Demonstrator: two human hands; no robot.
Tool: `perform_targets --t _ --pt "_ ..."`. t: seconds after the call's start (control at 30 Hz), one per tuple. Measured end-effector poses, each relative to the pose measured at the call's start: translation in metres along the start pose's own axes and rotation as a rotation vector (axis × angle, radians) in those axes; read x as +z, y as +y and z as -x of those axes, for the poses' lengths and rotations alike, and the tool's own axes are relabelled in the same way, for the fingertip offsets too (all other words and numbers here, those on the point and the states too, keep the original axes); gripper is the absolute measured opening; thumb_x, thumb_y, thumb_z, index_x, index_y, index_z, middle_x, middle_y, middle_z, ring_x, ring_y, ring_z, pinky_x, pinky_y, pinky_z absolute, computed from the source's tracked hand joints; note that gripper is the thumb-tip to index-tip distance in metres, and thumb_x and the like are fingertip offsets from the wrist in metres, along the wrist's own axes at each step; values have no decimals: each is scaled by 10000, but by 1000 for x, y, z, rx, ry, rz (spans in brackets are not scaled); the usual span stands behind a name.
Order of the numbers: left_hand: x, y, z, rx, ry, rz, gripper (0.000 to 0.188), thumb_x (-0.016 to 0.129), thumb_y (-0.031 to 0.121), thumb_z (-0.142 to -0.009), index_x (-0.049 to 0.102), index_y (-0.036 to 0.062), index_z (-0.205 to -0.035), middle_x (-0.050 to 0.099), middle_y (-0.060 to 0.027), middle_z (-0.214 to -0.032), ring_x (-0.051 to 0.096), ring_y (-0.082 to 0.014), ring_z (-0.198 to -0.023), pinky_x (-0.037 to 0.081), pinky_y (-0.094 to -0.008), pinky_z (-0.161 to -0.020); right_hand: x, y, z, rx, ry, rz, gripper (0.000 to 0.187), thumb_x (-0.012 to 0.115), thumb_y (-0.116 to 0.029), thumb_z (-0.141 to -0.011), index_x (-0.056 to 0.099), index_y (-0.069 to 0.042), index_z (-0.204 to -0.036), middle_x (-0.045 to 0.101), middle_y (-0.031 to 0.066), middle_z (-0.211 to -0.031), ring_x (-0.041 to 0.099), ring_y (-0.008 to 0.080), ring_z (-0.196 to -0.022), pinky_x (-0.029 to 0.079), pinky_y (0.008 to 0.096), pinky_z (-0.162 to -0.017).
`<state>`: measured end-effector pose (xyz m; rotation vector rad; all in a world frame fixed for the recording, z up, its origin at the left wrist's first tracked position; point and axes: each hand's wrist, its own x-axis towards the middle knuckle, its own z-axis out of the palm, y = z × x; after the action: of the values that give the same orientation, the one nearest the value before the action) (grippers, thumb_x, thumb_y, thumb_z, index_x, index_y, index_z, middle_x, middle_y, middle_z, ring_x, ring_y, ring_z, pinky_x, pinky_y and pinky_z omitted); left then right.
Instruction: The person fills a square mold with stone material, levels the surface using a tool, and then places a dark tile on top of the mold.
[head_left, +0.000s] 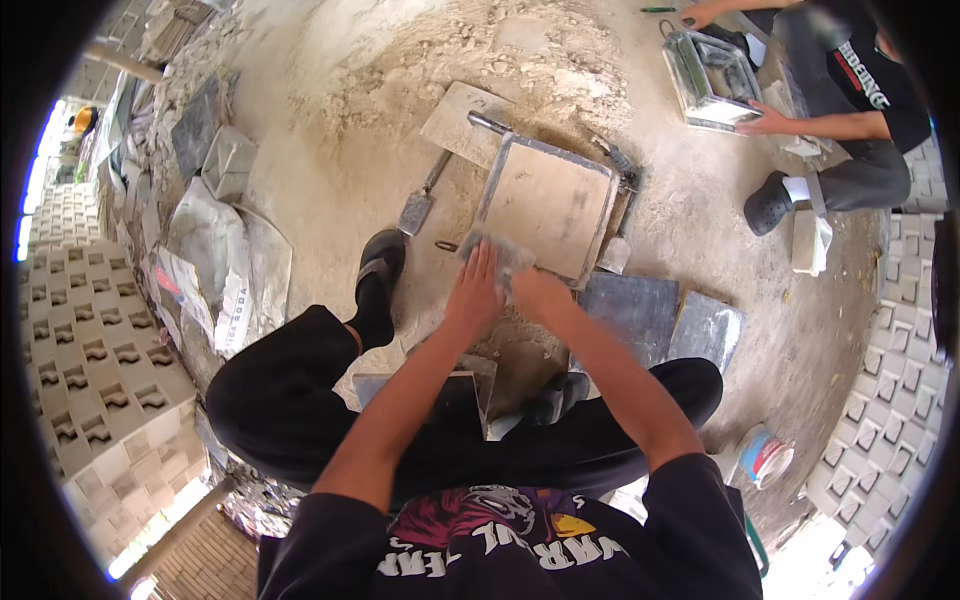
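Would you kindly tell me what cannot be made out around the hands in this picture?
In the head view:
- Grey piece: partly covered by the left hand; underside hidden.
- Right hand: fingertips hidden behind the hand itself.
- Co-worker: head mostly cut off by the dark rim.

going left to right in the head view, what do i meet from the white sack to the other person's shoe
white sack → trowel → left hand → right hand → dark board → other person's shoe

This is a dusty workshop. Stacked pale blocks (85, 345) flank the powdery floor (790, 340), where a trowel (416, 212) and a rectangular frame (562, 153) lie.
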<state>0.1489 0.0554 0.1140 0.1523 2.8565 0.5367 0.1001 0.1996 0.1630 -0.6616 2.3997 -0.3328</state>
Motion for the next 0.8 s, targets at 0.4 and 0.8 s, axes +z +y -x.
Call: perform_targets --t 0.4,0.8 --pt "-150 -4 -87 -24 -136 422 505 472 353 -908 486 -39 -1226 550 -242 -1201 515 -410 -1119 409 -438 -957 -64 24 33 -13 401 -378 269 562 -186 -815 613 38 -956 624 271 -856 609 426 -855 489 472 -765" --pt "-17 3 -168 -253 325 269 744 464 446 -896 144 95 -1468 185 -198 -1498 271 -368 -1351 286 -586 -1026 -182 99 -111 290 267 -313 261 551 -140 -741 632 66 -881 631 229 -680 644 313 -579 510 397 -562"
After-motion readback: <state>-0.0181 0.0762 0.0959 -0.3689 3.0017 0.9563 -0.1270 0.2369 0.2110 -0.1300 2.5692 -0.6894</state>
